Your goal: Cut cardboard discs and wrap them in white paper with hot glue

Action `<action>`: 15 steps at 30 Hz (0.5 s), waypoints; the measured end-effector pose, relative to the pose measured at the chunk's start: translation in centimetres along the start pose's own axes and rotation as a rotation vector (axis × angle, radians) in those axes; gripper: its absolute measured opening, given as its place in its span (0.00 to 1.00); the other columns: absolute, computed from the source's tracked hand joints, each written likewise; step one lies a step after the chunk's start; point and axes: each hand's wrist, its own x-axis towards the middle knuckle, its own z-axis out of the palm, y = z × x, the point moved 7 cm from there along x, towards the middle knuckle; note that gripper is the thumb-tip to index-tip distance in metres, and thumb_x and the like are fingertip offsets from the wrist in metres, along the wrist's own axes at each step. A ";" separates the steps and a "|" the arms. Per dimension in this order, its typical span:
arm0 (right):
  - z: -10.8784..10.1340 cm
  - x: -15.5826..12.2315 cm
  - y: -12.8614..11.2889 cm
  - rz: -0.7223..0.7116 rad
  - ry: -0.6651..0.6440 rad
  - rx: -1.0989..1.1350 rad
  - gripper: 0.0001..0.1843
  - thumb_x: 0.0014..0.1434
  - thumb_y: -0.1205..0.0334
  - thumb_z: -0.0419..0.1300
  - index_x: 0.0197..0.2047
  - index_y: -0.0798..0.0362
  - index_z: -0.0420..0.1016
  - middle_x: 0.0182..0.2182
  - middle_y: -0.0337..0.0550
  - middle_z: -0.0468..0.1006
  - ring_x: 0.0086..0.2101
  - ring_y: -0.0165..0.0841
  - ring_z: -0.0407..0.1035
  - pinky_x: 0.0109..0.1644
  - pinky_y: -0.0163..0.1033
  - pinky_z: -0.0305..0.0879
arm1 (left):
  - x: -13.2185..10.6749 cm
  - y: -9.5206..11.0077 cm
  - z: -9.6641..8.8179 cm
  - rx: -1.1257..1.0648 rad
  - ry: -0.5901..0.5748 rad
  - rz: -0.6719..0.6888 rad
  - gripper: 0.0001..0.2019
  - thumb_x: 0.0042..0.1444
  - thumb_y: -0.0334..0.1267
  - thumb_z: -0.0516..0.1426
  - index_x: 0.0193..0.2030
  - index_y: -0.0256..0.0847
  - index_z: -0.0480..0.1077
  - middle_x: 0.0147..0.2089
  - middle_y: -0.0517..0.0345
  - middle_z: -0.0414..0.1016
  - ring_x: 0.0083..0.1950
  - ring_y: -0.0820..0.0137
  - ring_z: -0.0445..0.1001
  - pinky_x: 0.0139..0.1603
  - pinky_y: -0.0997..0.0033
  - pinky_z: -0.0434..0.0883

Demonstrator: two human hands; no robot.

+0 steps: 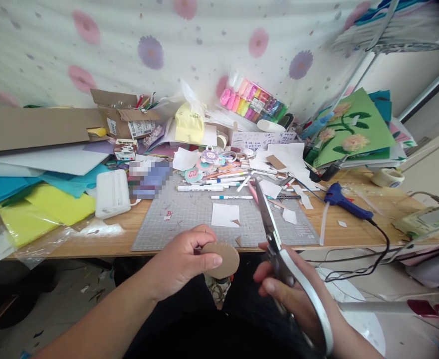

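Note:
Between thumb and fingers, my left hand (pixel 184 259) pinches a round piece of brown cardboard (pixel 225 260) just off the table's front edge. Large metal scissors (pixel 272 229) are in my right hand (pixel 294 284), their blades together and pointing up and away from me. The scissors are apart from the cardboard, to its right. Beyond both hands lies a grey cutting mat (pixel 185 219). On it rest a white paper square (pixel 225 215), small brown cardboard scraps (pixel 238 241), and several pens and markers (pixel 200 188).
A blue hot glue gun (pixel 348 202) with its cable lies on the right. Left are a white plastic case (pixel 112 194) and yellow sheets (pixel 60 204). Behind the mat stand an open cardboard box (pixel 125 119) and a pack of coloured clay (pixel 253 99). Green artwork (pixel 357 129) leans at the right.

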 end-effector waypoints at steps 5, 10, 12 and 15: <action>1.2 1.7 0.5 0.028 0.076 0.118 0.31 0.44 0.62 0.70 0.52 0.49 0.66 0.30 0.37 0.76 0.30 0.34 0.72 0.33 0.37 0.69 | 0.6 -0.2 3.1 0.214 0.041 0.068 0.12 0.54 0.39 0.57 0.22 0.38 0.65 0.31 0.61 0.63 0.32 0.72 0.64 0.33 0.72 0.61; -1.2 1.6 1.1 0.023 0.283 -0.024 0.28 0.43 0.64 0.67 0.50 0.50 0.70 0.27 0.34 0.71 0.26 0.31 0.67 0.30 0.35 0.65 | 2.7 0.3 3.2 0.476 0.105 0.256 0.18 0.49 0.52 0.62 0.37 0.39 0.73 0.43 0.52 0.72 0.46 0.60 0.69 0.48 0.62 0.66; -2.9 1.6 1.6 0.032 0.320 0.002 0.30 0.45 0.60 0.68 0.52 0.50 0.69 0.27 0.35 0.72 0.27 0.32 0.68 0.31 0.36 0.66 | 3.7 0.6 2.2 0.721 0.234 0.301 0.27 0.45 0.56 0.63 0.47 0.39 0.72 0.52 0.46 0.70 0.54 0.53 0.64 0.54 0.52 0.62; -5.3 1.5 2.8 0.048 0.338 0.085 0.33 0.46 0.55 0.69 0.55 0.49 0.66 0.29 0.37 0.72 0.29 0.34 0.69 0.33 0.36 0.67 | 4.8 0.3 2.2 0.983 0.293 0.304 0.30 0.47 0.56 0.62 0.54 0.40 0.70 0.58 0.42 0.67 0.56 0.48 0.61 0.53 0.44 0.59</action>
